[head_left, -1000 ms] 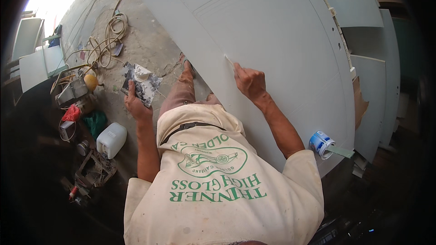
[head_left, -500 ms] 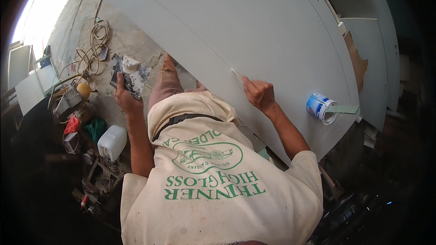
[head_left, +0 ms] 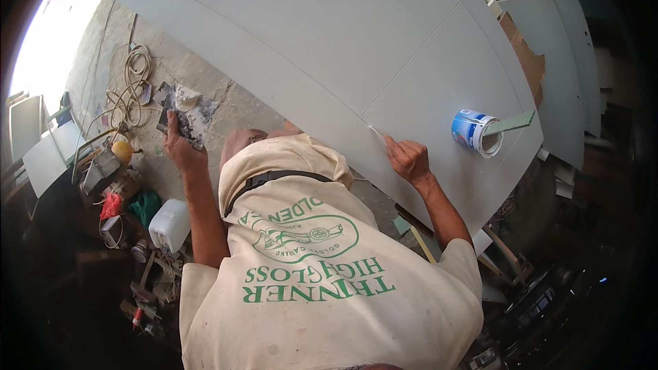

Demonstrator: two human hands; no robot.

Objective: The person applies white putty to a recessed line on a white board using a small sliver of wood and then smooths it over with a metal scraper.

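My left hand (head_left: 184,152) grips a dark, paint-smeared board (head_left: 199,118) by its edge, thumb on top. A lump of white paste (head_left: 186,99) sits on that board. My right hand (head_left: 410,160) is closed round a thin, pale, stick-like tool (head_left: 376,133), its exact kind too small to make out. The tool's tip touches the large light-grey panel (head_left: 308,34), at a groove near where two grooved lines meet. To the right of this hand, a blue and white can (head_left: 467,130) stands on the panel, with a pale green strip (head_left: 514,123) lying across its mouth.
A coiled cable (head_left: 137,68) lies on the concrete floor at the left. Below it are a white jerrycan (head_left: 170,225), a green bag (head_left: 144,207), a red bag (head_left: 110,205) and clutter. Beyond the panel's right edge are brown cardboard (head_left: 524,58) and more grey panels (head_left: 548,34).
My right hand has moved right and nearer to me, taking the tool along the panel's groove. The view has shifted slightly; my left hand still holds the board.
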